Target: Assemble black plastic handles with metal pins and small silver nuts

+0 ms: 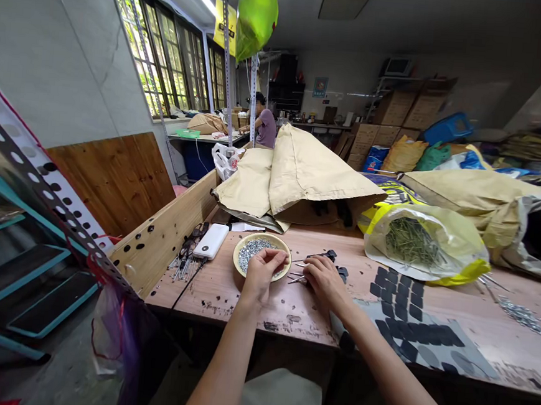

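Observation:
My left hand [265, 271] is over the right side of a round, pale yellow bowl [237, 263]. Its thumb and fingers are pinched together, and whatever lies between them is too small to make out. Many small shiny metal pieces [252, 249] fill the bowl. Just right of it, my right hand [325, 278] rests low on the table with curled fingers, closed on a thin metal rod [296, 280]. More such rods, with black end pieces [329, 255], lie by its fingertips, partly hidden under the hand.
A white power bank [212, 241] with a cable lies left of the bowl, beside loose metal rods [185, 269]. Black flat pieces [397, 293] lie in rows at right, before an open sack of rods [410, 241]. Beige sacks [320, 169] stand behind; a co-worker [266, 127] sits farther back.

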A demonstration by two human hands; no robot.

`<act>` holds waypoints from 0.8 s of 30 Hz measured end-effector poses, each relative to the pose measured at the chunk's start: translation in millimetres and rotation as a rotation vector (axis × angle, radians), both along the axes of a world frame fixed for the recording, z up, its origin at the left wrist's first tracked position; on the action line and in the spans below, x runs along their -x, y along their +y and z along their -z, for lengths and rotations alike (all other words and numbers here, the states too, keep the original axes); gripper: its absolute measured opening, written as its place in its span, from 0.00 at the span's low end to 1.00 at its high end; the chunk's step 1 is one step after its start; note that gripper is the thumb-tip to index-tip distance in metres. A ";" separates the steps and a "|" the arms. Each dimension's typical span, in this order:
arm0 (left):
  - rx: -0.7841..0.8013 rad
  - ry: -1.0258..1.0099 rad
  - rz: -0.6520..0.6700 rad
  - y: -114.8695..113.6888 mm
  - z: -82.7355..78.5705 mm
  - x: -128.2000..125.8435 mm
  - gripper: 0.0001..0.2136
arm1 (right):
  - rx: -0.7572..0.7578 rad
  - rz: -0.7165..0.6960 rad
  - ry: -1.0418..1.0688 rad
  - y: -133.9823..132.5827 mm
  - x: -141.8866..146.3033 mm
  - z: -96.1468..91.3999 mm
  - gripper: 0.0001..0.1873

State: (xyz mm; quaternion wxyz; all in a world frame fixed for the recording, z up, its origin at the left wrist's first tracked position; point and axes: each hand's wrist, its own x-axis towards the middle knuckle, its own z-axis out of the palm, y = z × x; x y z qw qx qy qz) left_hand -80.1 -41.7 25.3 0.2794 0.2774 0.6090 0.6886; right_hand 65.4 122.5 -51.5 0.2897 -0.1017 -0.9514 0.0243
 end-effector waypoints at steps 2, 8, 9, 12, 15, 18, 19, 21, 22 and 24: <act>-0.161 -0.404 0.071 -1.4 0.3 -16.4 0.08 | -0.024 -0.003 -0.028 -1.7 -0.9 -0.3 0.11; -0.291 -0.996 0.167 -11.4 -0.9 -37.6 0.15 | 0.023 -0.055 -0.068 -5.9 -1.1 -6.0 0.06; -0.293 -1.028 0.181 -13.1 -1.0 -38.6 0.14 | 0.044 -0.062 -0.063 -5.7 -1.1 -5.4 0.06; -0.305 -1.119 0.199 -16.8 -1.5 -40.5 0.13 | 0.096 -0.082 -0.026 -5.3 -1.4 -3.3 0.09; -0.313 -1.179 0.193 -18.3 -2.5 -42.0 0.13 | 0.126 -0.056 0.088 -12.1 -7.2 -11.9 0.10; -0.314 -1.195 0.183 -17.9 -3.3 -45.3 0.13 | 0.231 0.055 0.283 -34.1 -24.0 -35.8 0.11; -0.310 -1.193 0.183 -17.4 -3.3 -47.5 0.13 | 0.290 0.103 0.344 -44.6 -31.8 -45.4 0.11; -0.288 -1.176 0.199 -16.1 -2.8 -54.1 0.14 | 0.387 0.175 0.421 -67.4 -48.2 -63.2 0.11; -0.269 -1.164 0.215 -15.5 -2.4 -58.4 0.15 | 0.408 0.186 0.431 -78.2 -56.1 -70.4 0.10; -0.230 -1.141 0.250 -14.6 -1.8 -68.2 0.17 | 0.406 0.182 0.408 -96.4 -69.5 -79.9 0.09</act>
